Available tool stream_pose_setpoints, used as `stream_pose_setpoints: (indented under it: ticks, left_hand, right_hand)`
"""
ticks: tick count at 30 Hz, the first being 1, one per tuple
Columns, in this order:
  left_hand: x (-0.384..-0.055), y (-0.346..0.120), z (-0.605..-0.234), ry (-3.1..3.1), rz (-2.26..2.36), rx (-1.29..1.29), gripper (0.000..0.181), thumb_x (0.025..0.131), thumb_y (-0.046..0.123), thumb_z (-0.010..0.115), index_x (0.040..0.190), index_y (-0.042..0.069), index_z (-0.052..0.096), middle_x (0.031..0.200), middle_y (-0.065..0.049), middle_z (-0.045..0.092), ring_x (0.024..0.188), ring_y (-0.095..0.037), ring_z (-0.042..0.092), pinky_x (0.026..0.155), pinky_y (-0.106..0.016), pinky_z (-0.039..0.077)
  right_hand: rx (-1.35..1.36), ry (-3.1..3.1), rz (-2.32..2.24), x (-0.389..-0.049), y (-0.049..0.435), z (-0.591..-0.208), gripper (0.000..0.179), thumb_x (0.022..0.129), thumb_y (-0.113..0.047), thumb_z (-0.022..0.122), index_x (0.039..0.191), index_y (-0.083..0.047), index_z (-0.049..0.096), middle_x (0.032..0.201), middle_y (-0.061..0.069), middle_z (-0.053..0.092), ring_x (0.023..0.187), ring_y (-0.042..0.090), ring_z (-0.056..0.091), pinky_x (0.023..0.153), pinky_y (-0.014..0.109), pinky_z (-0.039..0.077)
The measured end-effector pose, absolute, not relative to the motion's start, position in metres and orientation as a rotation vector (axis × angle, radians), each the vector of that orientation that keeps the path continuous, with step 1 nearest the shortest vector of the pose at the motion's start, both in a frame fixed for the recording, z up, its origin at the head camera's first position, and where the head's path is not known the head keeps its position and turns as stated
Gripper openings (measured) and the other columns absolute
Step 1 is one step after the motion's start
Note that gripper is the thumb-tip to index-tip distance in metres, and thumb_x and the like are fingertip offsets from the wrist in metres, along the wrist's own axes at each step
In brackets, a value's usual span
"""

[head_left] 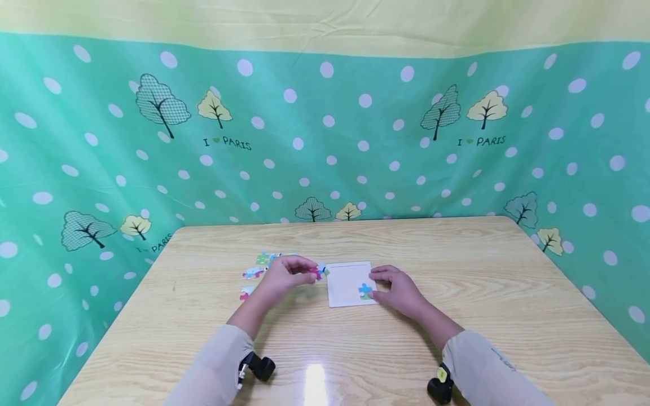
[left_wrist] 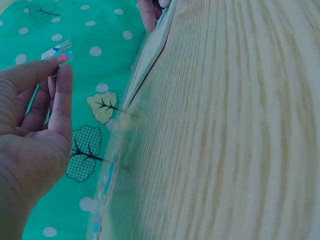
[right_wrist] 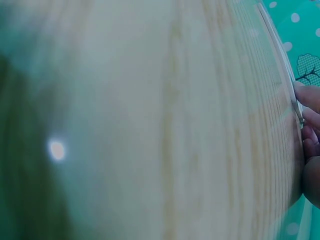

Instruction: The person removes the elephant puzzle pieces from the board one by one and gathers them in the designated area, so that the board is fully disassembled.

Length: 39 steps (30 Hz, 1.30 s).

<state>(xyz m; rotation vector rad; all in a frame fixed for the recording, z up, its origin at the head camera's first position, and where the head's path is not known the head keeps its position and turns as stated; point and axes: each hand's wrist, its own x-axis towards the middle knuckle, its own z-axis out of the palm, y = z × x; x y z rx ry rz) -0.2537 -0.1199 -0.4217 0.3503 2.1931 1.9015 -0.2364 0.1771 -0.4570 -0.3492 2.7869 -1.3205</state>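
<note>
My left hand [head_left: 286,277] pinches a jigsaw piece [head_left: 320,271] between thumb and fingertips, just off the left edge of a white puzzle board [head_left: 342,287]. In the left wrist view the piece [left_wrist: 61,52] is raised well above the table and shows pink, white and yellow. My right hand [head_left: 401,292] holds the right edge of the board, its thumb beside a blue-and-green jigsaw piece [head_left: 364,291] lying in the lower right corner. The right wrist view catches the fingers [right_wrist: 309,97] at the board's edge.
Several loose jigsaw pieces lie to the left of the board, partly behind my left hand, among them a white-and-pink piece [head_left: 246,291] and a green piece [head_left: 262,258]. A wooden table [head_left: 482,270] carries everything, with a green dotted curtain [head_left: 325,135] behind it.
</note>
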Motion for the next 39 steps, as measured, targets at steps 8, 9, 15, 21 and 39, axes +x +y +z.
stream_pose_setpoints:
  ticks: [8,9,15,21,39]
  left_hand:
    - [-0.252,-0.131,-0.421,2.226,1.893,0.342,0.023,0.079,0.007,0.081,0.101,0.002,0.074,0.095,-0.01,0.072,0.089,-0.022,0.066,0.077,-0.028,0.056]
    - [-0.251,-0.133,-0.421,2.231,1.889,0.345,0.023,0.079,0.007,0.08,0.101,0.002,0.073,0.096,-0.01,0.072,0.089,-0.022,0.066,0.077,-0.028,0.056]
    - [-0.252,-0.142,-0.422,2.252,1.864,0.333,0.026,0.079,0.004,0.08,0.103,0.0,0.071,0.096,-0.009,0.07,0.089,-0.021,0.065,0.077,-0.028,0.056]
    - [-0.25,-0.149,-0.421,2.226,1.913,0.364,0.048,0.079,-0.005,0.074,0.125,-0.001,0.06,0.096,-0.012,0.067,0.087,-0.021,0.065,0.078,-0.031,0.056]
    - [-0.249,-0.181,-0.425,2.36,1.759,0.331,0.044,0.082,0.001,0.075,0.124,-0.004,0.062,0.093,-0.012,0.067,0.085,-0.023,0.063,0.073,-0.032,0.057]
  right_hand:
    - [-0.343,2.784,-1.317,-0.236,0.177,-0.456,0.044,0.082,-0.011,0.079,0.123,-0.002,0.066,0.134,0.006,0.056,0.13,0.03,0.046,0.108,0.046,0.037]
    - [-0.347,2.787,-1.316,-0.236,0.177,-0.456,0.044,0.082,-0.011,0.079,0.123,-0.001,0.066,0.133,0.006,0.056,0.13,0.031,0.046,0.108,0.046,0.037]
    - [-0.343,2.795,-1.318,-0.236,0.178,-0.456,0.044,0.082,-0.011,0.079,0.122,-0.001,0.066,0.133,0.006,0.056,0.129,0.031,0.047,0.107,0.046,0.037]
    - [-0.342,2.801,-1.304,-0.235,0.177,-0.456,0.044,0.081,-0.011,0.08,0.122,-0.002,0.067,0.133,0.006,0.056,0.129,0.03,0.047,0.107,0.046,0.037]
    - [-0.351,2.785,-1.309,-0.236,0.178,-0.458,0.044,0.082,-0.013,0.08,0.122,-0.003,0.067,0.134,0.005,0.056,0.13,0.03,0.046,0.108,0.045,0.037]
